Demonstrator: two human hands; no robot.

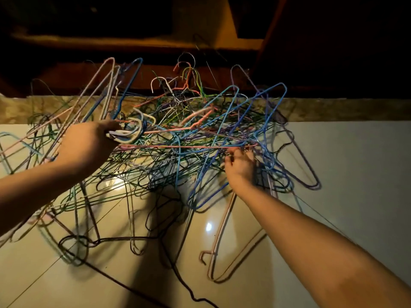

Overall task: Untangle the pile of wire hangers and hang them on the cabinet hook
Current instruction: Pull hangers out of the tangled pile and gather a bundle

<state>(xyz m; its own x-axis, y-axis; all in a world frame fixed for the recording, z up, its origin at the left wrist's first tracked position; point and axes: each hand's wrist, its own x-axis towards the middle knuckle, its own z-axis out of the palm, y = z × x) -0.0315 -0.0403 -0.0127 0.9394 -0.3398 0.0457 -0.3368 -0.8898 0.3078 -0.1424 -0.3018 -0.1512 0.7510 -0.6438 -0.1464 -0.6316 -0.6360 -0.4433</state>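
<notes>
Where your left arm comes in from the left edge, your left hand (89,143) is closed tight round a bunch of hooks (129,133). They are pale and blue ones pressed together, and their curved ends poke out past your fingers. From that grip the held hangers (115,72) fan up and to the left, clear of the floor. Some are pale pink or whitish and one is dark blue, and their rounded shoulders are the highest part. Under your wrist and forearm, thin green and dark hangers lie flat on the tiles.

Just right of that hand sits the pile of hangers (178,130), heaped on the floor at the foot of the dark wooden furniture (66,74). It is a dense knot of thin coated wire in green, blue, purple, pink, white and black, with frames crossing at every angle. A red hook (182,65) and a few others stick up at the back. A long pink wire (189,147) runs nearly level through the knot, from beside your left hand to your right fingertips.

Nearer you, a black cord (191,294) snakes across the tiles. A pink hanger (224,236) lies flat with its hook towards you and its top end tucked under the heap.

Your right hand (241,167) is low in the right side of the pile. Its fingers are bent and pushed in among the wires at the end of the pink wire, and whether they actually have hold of one cannot be told. Right of it, a blue hanger (309,184) lies at the pile's edge on the pale, glossy floor (344,174).
</notes>
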